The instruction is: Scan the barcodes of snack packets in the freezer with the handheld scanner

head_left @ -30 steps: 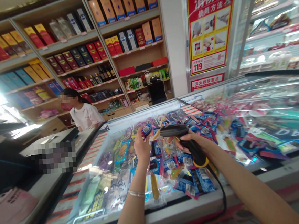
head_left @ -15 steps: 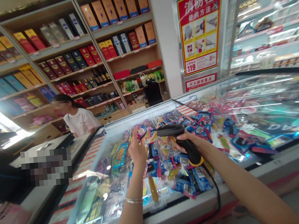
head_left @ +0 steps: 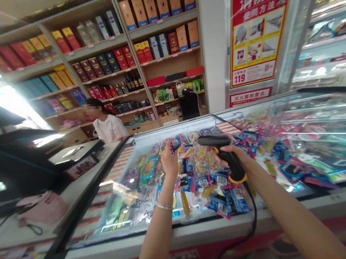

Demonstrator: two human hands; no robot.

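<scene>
My right hand (head_left: 231,153) grips a black and yellow barcode scanner (head_left: 234,166) by its handle, its head pointing left. From the handle a black cable (head_left: 254,215) hangs down over the freezer's front. In my left hand (head_left: 169,155), fingers closed, is a small blue and pink packet (head_left: 176,143), held up a short way left of the scanner's head. Beneath both hands, a chest freezer (head_left: 198,228) with a glass top bears many loose wrapped packets, among them blue ones (head_left: 223,202) and clear ones with a yellow piece (head_left: 185,203).
A person (head_left: 109,126) in a white top is behind the counter at the left. On that counter (head_left: 85,196) are a phone (head_left: 82,165) and a pink bag (head_left: 44,207). Shelves (head_left: 109,76) of boxes and bottles line the back wall, beside a red notice (head_left: 259,31).
The view has swung left, so the scene sits further right. Both hands still hold the packet and the scanner, close together over the freezer.
</scene>
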